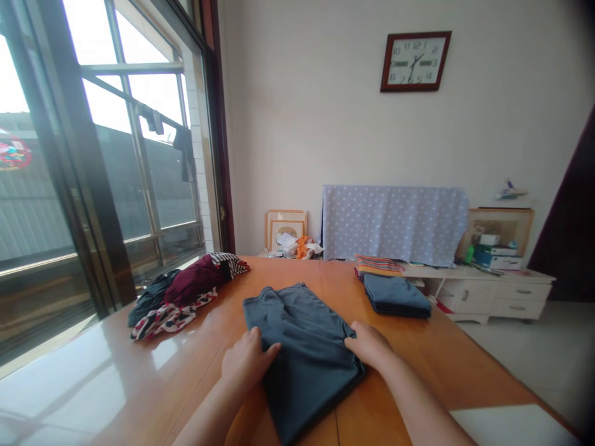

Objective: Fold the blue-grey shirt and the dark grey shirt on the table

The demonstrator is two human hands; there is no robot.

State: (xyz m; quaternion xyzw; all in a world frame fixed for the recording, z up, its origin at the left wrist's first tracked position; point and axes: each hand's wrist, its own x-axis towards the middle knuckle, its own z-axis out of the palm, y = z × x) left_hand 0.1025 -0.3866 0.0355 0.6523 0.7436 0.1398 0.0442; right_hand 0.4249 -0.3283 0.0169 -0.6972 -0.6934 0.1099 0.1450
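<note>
A dark blue-grey garment (309, 347), which looks like a pair of trousers folded over, lies on the wooden table in front of me. On its left edge, my left hand (248, 359) is closed, with the thumb over the cloth and the other fingers partly hidden. My right hand (369, 345) pinches the right edge, where the fabric is bunched into small creases. The garment's far end is a little rumpled, while the near part lies flat and comes to a corner close to me.
On the table (409, 378), a loose heap of clothes (190, 288) lies at left. At the back right are a folded dark garment (395, 296) and folded striped cloth (379, 266). A white sheet-like surface (511, 424) shows at near right. A white cabinet (502, 297) stands beyond.
</note>
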